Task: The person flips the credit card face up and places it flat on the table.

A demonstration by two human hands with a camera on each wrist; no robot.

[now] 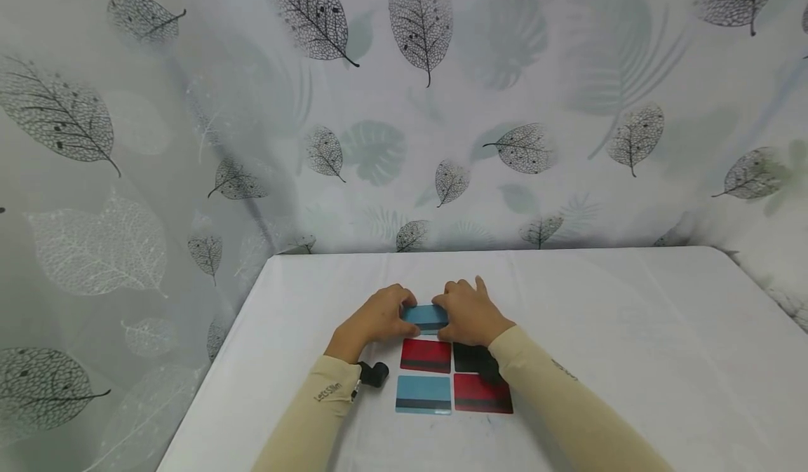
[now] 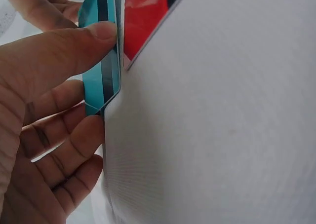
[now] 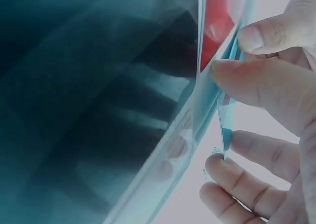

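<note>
Both hands hold a blue card (image 1: 425, 315) with a dark stripe, at the far end of a group of cards. My left hand (image 1: 377, 318) grips its left end, thumb on the near side and fingers behind; in the left wrist view this card (image 2: 94, 93) looks tilted up off the white surface. My right hand (image 1: 472, 315) pinches the right end between thumb and fingers. Right in front of the hands lie a red card (image 1: 426, 365) and a black card (image 1: 466, 358), the latter partly hidden by the right wrist.
Nearer the body, a second blue card (image 1: 423, 386) lies beside a second red card (image 1: 482, 400). All rest on a white-covered table (image 1: 618, 318). A leaf-patterned curtain (image 1: 391, 107) hangs behind the table and along its left side.
</note>
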